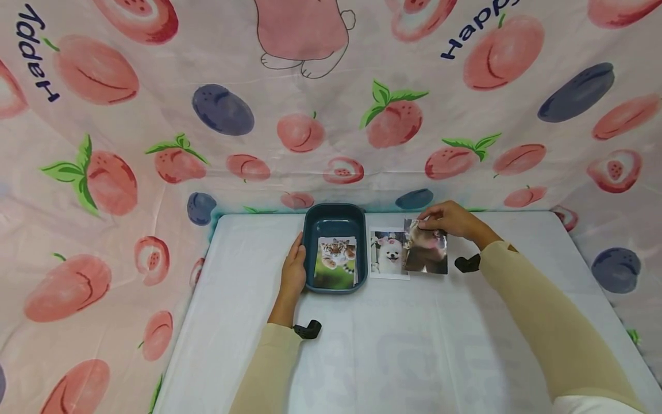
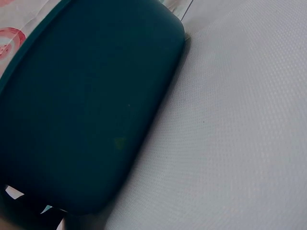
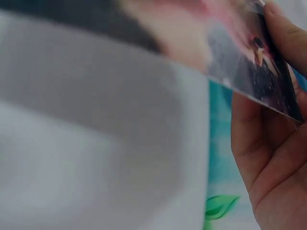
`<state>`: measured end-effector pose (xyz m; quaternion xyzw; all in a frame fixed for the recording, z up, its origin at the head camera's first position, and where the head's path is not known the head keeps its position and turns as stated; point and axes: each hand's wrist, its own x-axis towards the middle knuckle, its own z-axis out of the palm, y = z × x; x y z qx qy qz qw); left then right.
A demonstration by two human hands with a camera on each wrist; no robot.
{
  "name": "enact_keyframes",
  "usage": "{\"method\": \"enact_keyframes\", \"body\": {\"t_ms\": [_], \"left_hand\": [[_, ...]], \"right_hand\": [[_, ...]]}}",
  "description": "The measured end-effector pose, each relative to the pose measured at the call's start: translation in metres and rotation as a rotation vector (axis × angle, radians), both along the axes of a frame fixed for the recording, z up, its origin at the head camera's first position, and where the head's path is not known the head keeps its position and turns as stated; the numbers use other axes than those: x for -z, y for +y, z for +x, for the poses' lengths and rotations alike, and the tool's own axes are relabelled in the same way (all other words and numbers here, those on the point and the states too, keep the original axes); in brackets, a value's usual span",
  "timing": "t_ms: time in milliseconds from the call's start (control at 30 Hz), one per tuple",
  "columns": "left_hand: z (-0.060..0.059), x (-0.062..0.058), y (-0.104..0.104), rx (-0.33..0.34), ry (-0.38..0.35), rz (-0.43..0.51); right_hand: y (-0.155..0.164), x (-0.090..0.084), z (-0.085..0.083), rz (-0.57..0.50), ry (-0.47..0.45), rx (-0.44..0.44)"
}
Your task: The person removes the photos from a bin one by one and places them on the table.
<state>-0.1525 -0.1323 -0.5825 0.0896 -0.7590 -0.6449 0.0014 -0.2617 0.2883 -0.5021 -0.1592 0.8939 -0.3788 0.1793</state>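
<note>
Head view: the right hand [image 1: 452, 219] pinches a glossy photo [image 1: 426, 250] near its top edge, and in the right wrist view the thumb [image 3: 285, 38] lies against one face with fingers behind. The print hangs over the right edge of a dog photo [image 1: 389, 256], hiding part of it; a shadow under it in the wrist view suggests it is raised. With the pinch so close to one edge, the free end could sag or swing, and I judge that its lower border could catch the dog photo and drag it askew. Squeezing harder might crease the sheet or leave prints on its shine; a looser pinch might let it slip.

The left hand [image 1: 293, 271] rests against the left wall of a dark teal tray [image 1: 336, 214]. Its visible fingers run along the outside; whether any curl beneath, I cannot tell. A firm sideways push there could slide the tray rightward into the dog photo, which lies just beside it, since nothing visible braces the opposite wall.

Inside, a tiger photo [image 1: 335, 270] lies toward the near end, with a sliver of another edge seeming to show at its right; a jolt could fan them apart. Beyond stretches the white table [image 1: 403, 345], its far edge near the tray and backed by fruit-patterned cloth [image 1: 289, 190].
</note>
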Motion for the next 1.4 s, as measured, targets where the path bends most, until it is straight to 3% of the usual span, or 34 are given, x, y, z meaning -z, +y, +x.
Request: {"method": "enact_keyframes", "body": {"t_ms": [367, 700, 933, 1400], "left_hand": [[-0.001, 0.001, -0.001, -0.002, -0.003, 0.001], [0.000, -0.001, 0.001, 0.006, -0.005, 0.003], [0.000, -0.002, 0.000, 0.007, -0.007, 0.003], [0.001, -0.002, 0.000, 0.013, -0.013, 0.001]], "right_hand": [[0.013, 0.039, -0.006, 0.040, -0.019, 0.061], [0.013, 0.059, -0.007, 0.115, 0.109, 0.123], [0.009, 0.061, -0.006, 0.156, 0.166, 0.130], [0.006, 0.060, -0.003, 0.182, 0.172, 0.139]]}}
